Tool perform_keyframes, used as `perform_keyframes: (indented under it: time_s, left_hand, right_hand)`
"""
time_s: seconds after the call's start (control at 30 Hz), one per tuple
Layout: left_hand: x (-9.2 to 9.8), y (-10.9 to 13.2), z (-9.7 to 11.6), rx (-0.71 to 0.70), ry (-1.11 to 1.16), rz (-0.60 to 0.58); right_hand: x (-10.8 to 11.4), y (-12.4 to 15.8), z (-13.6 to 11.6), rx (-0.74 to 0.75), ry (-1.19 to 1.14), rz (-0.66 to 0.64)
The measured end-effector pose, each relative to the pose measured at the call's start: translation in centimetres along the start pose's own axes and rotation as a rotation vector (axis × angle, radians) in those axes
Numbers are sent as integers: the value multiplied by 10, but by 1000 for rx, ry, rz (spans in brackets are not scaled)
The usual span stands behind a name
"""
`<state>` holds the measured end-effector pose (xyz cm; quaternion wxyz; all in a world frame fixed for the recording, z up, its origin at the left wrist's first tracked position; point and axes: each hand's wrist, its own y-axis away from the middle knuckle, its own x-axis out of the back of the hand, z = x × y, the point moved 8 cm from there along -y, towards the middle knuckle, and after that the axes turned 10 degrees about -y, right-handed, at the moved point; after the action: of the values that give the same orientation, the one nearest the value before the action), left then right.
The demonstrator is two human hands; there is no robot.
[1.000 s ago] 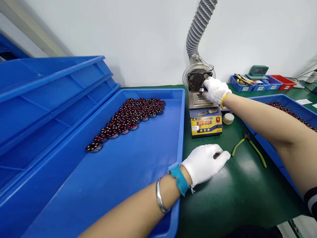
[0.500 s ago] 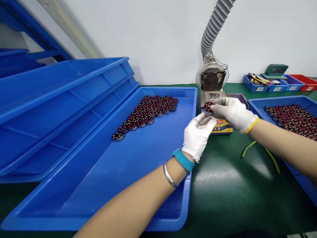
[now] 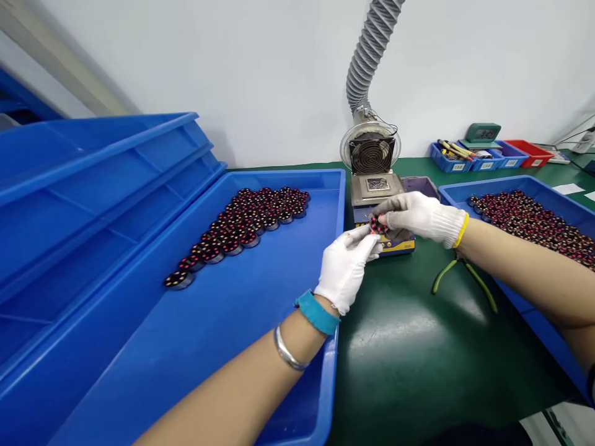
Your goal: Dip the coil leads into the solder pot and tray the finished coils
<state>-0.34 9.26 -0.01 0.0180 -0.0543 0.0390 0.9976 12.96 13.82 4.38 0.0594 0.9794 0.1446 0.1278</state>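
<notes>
My right hand (image 3: 411, 217), in a white knit glove with a yellow cuff, grips a small round black part (image 3: 379, 225) with pinkish-red spots. Gloved too, my left hand (image 3: 346, 266) has its thumb and fingers closed at the near left edge of this same part; the fingertips partly cover it. Both hands are in front of a metal-topped heating unit (image 3: 377, 188) with a blue and yellow front, whose display they hide. Rows of similar round parts (image 3: 242, 217) stand in the blue tray (image 3: 260, 322) beside my left hand.
Another blue tray (image 3: 511, 181) at the right holds many similar parts (image 3: 534, 220). Green-handled pliers (image 3: 478, 285) lie on the green table (image 3: 409, 365). A fan (image 3: 372, 156) with a grey hose (image 3: 372, 52) stands behind the unit. Blue trays (image 3: 116, 167) are stacked at the left.
The view has shifted right. My right hand has lowered and turned the round part, and my left fingers, apart before, have closed on its edge.
</notes>
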Motion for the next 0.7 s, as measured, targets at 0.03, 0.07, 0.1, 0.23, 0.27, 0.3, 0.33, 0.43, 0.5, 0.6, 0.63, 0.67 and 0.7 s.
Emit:
perform_keyframes:
  time_s: [0.03, 0.07, 0.1, 0.23, 0.27, 0.3, 0.33, 0.43, 0.5, 0.6, 0.63, 0.67, 0.7]
  left_hand:
    - [-1, 0, -1, 11, -25, -17]
    - [-3, 0, -1, 20, -50, -40]
    - [-5, 1, -2, 25, -74, -66]
    - [-11, 2, -2, 27, -119, -136]
    - [-11, 3, -2, 28, -124, -143]
    - [-12, 3, -2, 31, -128, -152]
    - [-13, 4, -2, 33, -133, -161]
    - [-15, 4, -4, 33, -148, -193]
    - [-16, 4, -5, 31, -158, -214]
    - [-18, 4, -6, 29, -159, -235]
    - [-18, 4, -6, 30, -155, -239]
    - [-19, 4, -6, 33, -152, -242]
    - [-19, 4, -6, 36, -151, -246]
  right_hand:
    - [9, -6, -4, 20, -2, 63]
    - [19, -12, -9, 48, 18, 133]
    - [30, -18, -15, 77, 64, 205]
    - [68, -46, -33, 118, 369, 442]
    - [73, -53, -35, 113, 432, 471]
    - [77, -60, -36, 110, 477, 492]
    - [78, -66, -37, 108, 508, 504]
    - [78, -79, -36, 110, 560, 524]
    - [75, -84, -37, 133, 596, 522]
    - [70, -87, -37, 146, 643, 495]
    - [69, -87, -37, 140, 654, 484]
    - [68, -87, -37, 133, 664, 476]
    - [67, -87, -36, 128, 674, 470]
